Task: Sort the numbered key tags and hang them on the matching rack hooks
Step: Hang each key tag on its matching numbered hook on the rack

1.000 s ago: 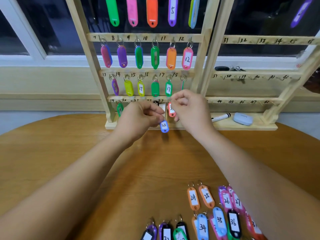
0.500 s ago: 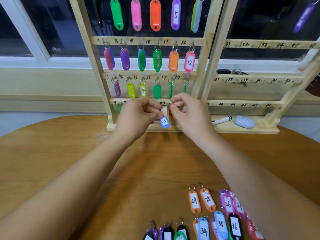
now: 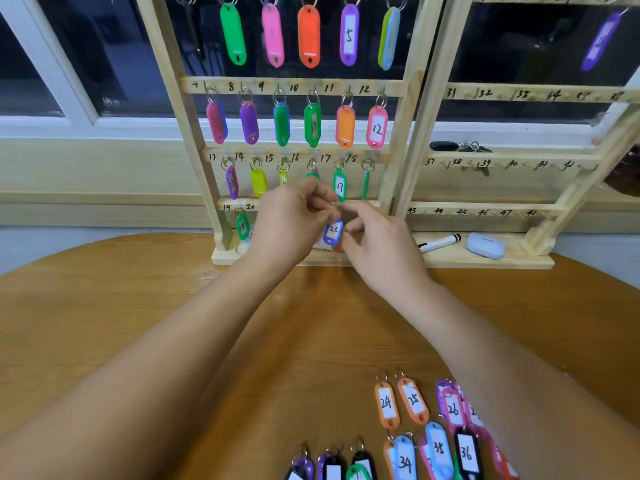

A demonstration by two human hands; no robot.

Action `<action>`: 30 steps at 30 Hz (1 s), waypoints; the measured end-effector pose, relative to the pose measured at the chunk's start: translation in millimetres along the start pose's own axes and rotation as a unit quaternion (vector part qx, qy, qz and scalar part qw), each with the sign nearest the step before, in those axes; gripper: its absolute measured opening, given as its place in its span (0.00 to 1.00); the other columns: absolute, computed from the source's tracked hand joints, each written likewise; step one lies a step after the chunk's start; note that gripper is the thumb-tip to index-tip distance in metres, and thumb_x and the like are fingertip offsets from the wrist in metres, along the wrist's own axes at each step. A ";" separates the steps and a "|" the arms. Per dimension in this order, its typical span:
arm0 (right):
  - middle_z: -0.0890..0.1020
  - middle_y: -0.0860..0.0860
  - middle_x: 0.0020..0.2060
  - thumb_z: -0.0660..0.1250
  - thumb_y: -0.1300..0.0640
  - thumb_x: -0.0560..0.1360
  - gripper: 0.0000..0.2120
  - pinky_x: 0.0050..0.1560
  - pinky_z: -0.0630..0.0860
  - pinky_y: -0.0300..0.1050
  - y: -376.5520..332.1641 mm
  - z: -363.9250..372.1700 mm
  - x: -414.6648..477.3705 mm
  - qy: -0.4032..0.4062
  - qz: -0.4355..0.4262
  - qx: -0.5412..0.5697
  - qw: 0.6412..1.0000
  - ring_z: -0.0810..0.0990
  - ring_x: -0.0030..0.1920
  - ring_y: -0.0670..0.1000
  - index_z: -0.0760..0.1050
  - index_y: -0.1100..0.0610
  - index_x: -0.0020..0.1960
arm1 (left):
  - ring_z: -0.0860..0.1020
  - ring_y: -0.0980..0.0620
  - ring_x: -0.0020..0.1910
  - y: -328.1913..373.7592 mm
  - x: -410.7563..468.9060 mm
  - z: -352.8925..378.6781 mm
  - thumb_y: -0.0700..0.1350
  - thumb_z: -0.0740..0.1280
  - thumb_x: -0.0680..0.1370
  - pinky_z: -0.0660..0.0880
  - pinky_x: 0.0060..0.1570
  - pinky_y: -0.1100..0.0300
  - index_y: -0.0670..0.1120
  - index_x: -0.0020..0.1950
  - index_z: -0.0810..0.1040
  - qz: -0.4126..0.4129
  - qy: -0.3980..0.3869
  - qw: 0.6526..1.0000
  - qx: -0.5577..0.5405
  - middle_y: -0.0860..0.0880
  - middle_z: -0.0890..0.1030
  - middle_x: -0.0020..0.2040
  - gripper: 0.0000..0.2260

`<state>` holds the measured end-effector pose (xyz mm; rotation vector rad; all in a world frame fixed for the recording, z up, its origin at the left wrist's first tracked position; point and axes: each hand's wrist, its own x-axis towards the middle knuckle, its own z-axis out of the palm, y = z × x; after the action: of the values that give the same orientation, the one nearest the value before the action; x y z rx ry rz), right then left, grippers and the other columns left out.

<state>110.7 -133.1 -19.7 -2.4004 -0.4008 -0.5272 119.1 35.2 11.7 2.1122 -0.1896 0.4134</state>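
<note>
Centre frame, at the rack (image 3: 401, 133)'s bottom rail: the left hand (image 3: 291, 223) pinches the ring of blue tag 23 (image 3: 333, 232), now raised closer to its hook (nearly hung). The right hand (image 3: 377, 251) curls beside it, grip unclear.

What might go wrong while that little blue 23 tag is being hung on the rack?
The left hand and right hand hide the hook and most numbers on the bottom rail, so blue tag 23 may land on a neighbouring hook. The left hand seems to hold it only by a fingertip pinch at the ring; a slip would likely drop it onto the rack's base. Both hands work right under green tag 17 and may knock it.
</note>
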 end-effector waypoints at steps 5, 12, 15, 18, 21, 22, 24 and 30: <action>0.84 0.39 0.42 0.71 0.57 0.78 0.13 0.47 0.80 0.47 3.7 -14.8 -25.8 0.009 0.013 0.040 0.999 0.77 0.36 0.41 0.80 0.49 0.62 | 0.83 0.63 0.38 2.7 6.0 7.4 0.37 0.78 0.74 0.81 0.45 0.62 0.48 0.49 0.84 0.036 0.016 0.999 0.037 0.57 0.86 0.38 0.09; 0.82 0.40 0.35 0.73 0.57 0.80 0.06 0.33 0.74 0.39 3.3 -52.6 -88.5 -0.031 0.050 0.097 0.994 0.79 0.29 0.49 0.83 0.46 0.53 | 0.86 0.56 0.38 4.0 11.6 3.0 0.40 0.79 0.75 0.82 0.42 0.53 0.50 0.47 0.84 0.005 -0.012 0.998 0.064 0.57 0.87 0.36 0.07; 0.82 0.37 0.38 0.74 0.59 0.79 0.07 0.32 0.71 0.32 5.1 -61.3 -118.3 -0.061 0.053 0.107 0.991 0.79 0.32 0.46 0.85 0.48 0.54 | 0.87 0.50 0.38 2.8 16.3 -0.7 0.40 0.79 0.75 0.81 0.40 0.50 0.49 0.47 0.85 -0.007 -0.023 0.999 0.047 0.57 0.87 0.37 0.06; 0.83 0.37 0.39 0.74 0.60 0.79 0.07 0.36 0.72 0.28 4.5 -67.3 -138.2 -0.053 0.060 0.105 0.991 0.82 0.39 0.42 0.85 0.50 0.54 | 0.87 0.53 0.38 3.5 20.2 -0.2 0.41 0.80 0.75 0.82 0.40 0.51 0.48 0.46 0.84 -0.003 -0.038 0.997 0.061 0.55 0.87 0.37 0.07; 0.84 0.39 0.42 0.74 0.60 0.79 0.07 0.39 0.73 0.27 5.1 -68.7 -144.8 -0.048 0.063 0.106 0.991 0.83 0.43 0.42 0.85 0.50 0.54 | 0.87 0.48 0.38 3.7 21.1 1.4 0.41 0.81 0.75 0.83 0.37 0.50 0.47 0.46 0.84 -0.015 -0.047 0.997 0.053 0.53 0.87 0.36 0.07; 0.84 0.38 0.42 0.74 0.60 0.79 0.07 0.39 0.72 0.28 6.0 -68.9 -144.8 -0.046 0.056 0.094 0.993 0.82 0.43 0.44 0.85 0.50 0.54 | 0.87 0.49 0.38 3.7 20.9 1.4 0.42 0.82 0.74 0.84 0.37 0.51 0.48 0.47 0.84 -0.016 -0.044 0.998 0.052 0.53 0.87 0.36 0.08; 0.81 0.37 0.41 0.73 0.60 0.79 0.06 0.40 0.72 0.32 7.5 -70.2 -144.3 -0.042 0.036 0.062 0.997 0.80 0.43 0.47 0.85 0.50 0.53 | 0.86 0.53 0.38 2.6 20.0 1.9 0.45 0.82 0.73 0.83 0.40 0.52 0.49 0.47 0.84 0.003 -0.024 0.997 0.070 0.53 0.86 0.38 0.09; 0.77 0.40 0.41 0.73 0.57 0.78 0.05 0.48 0.72 0.35 16.0 -70.6 -149.2 -0.114 0.025 0.017 0.993 0.77 0.49 0.45 0.82 0.48 0.46 | 0.80 0.55 0.42 12.8 -28.2 5.6 0.48 0.77 0.76 0.78 0.46 0.53 0.52 0.46 0.84 0.124 0.009 0.978 0.167 0.57 0.84 0.41 0.03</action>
<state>-32.0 -213.1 -46.8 -2.4390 -0.4416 -0.2212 90.3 22.8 8.7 2.4223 -0.3988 0.6494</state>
